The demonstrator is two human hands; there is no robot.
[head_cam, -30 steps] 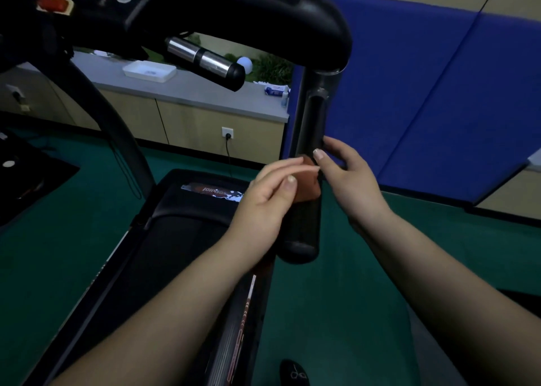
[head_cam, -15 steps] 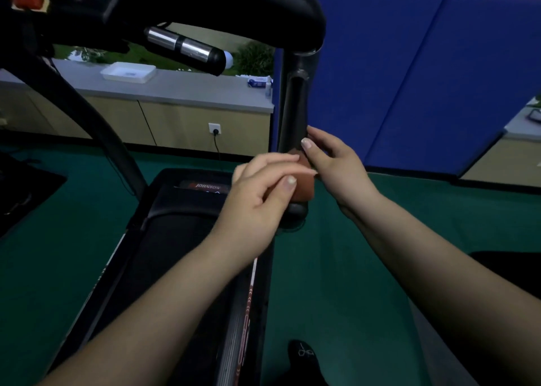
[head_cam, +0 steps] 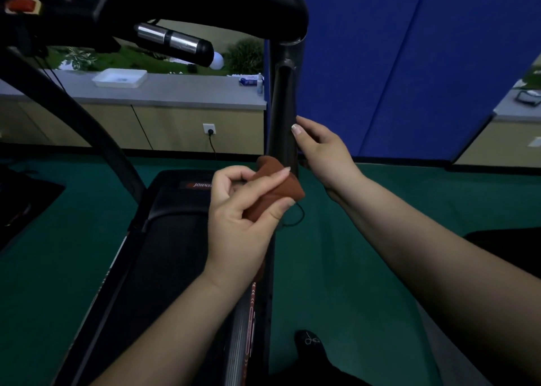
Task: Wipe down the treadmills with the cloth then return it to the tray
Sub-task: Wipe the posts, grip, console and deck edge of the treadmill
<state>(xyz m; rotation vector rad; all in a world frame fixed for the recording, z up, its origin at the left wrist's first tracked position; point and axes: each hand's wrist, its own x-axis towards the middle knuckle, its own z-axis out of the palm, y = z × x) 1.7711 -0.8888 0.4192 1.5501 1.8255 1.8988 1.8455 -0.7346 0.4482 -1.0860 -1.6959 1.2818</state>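
Left hand (head_cam: 243,210) pinches a bunched rust-brown cloth (head_cam: 278,188) between thumb and fingers beside the treadmill's right upright post (head_cam: 282,113), while the right hand (head_cam: 320,154) curls its fingers round that post. With the cloth held so loosely bunched, a fold could slip from the pinch and drop onto the running deck (head_cam: 164,257). Its destination, the white tray (head_cam: 120,78), sits well apart on the grey counter (head_cam: 187,91) behind.
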